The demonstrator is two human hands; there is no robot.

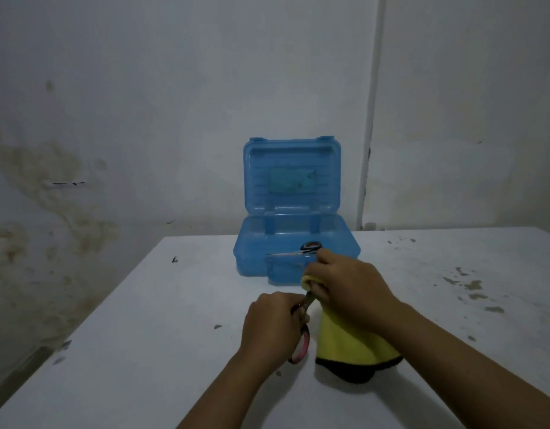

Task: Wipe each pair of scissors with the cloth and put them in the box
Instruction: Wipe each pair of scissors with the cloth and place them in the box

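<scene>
My left hand point(269, 325) grips the handles of a pair of pink-handled scissors point(301, 348), held above the table. Their blades point up and away into the yellow cloth point(345, 342), which my right hand point(349, 287) holds wrapped around the blade tips. The cloth hangs down to the table, its dark edge at the bottom. Behind the hands stands the open blue plastic box point(252, 252), lid upright. Another pair of scissors point(298, 250) with dark handles lies inside it, blades pointing left.
The white table point(143, 335) has stains and specks on its right side and a few dark marks to the left. A stained wall rises close behind the box. A white pipe point(371, 119) runs down the wall at the right.
</scene>
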